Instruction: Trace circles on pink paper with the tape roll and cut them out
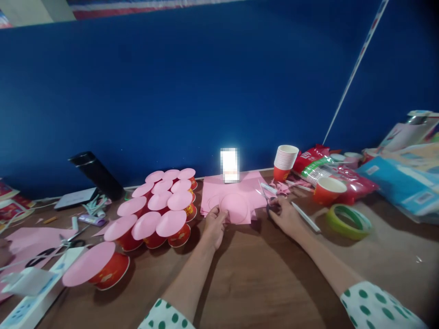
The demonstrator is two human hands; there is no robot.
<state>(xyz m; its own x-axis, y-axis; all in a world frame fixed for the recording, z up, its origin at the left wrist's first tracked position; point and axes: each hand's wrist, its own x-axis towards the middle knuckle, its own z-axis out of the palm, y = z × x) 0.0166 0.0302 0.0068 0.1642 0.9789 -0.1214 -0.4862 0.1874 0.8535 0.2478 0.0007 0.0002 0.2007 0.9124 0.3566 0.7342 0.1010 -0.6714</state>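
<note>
My left hand point(215, 224) pinches the left edge of a piece of pink paper point(236, 208) that bears a drawn circle outline. Beneath it lies a stack of pink sheets point(212, 185). Just right of the stack, my right hand point(284, 215) has its fingers closed on a pair of scissors point(265, 195), whose blades point up and away, apart from the paper. A bright, blurred-out upright rectangle point(229, 165) stands at the back of the stack.
Red paper cups topped with pink cones point(147, 224) stand in rows at left. A power strip point(41, 290) and other scissors point(66, 243) lie farther left. At right are stacked cups point(285, 160), a marker point(306, 217), green tape point(348, 222) and a red bag point(317, 164).
</note>
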